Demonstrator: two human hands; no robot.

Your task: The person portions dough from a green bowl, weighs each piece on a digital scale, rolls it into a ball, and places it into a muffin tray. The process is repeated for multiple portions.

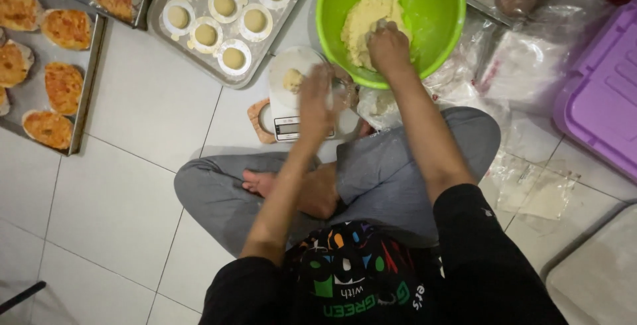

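two hands work over the floor. the right hand (388, 46) digs into the dough (363, 23) in the green bowl (438, 6), fingers closed on a pinch of it. the left hand (317, 99) hovers blurred over the scale (292, 123), whose plate carries a small dough lump (292, 79) just beyond its fingers; their spread i cannot tell. a hasty left hand could knock that lump onto the tiles.

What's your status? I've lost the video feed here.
Right hand pressed into dough in green bowl. Left hand, blurred, over scale bearing a dough piece. Nothing in the way.
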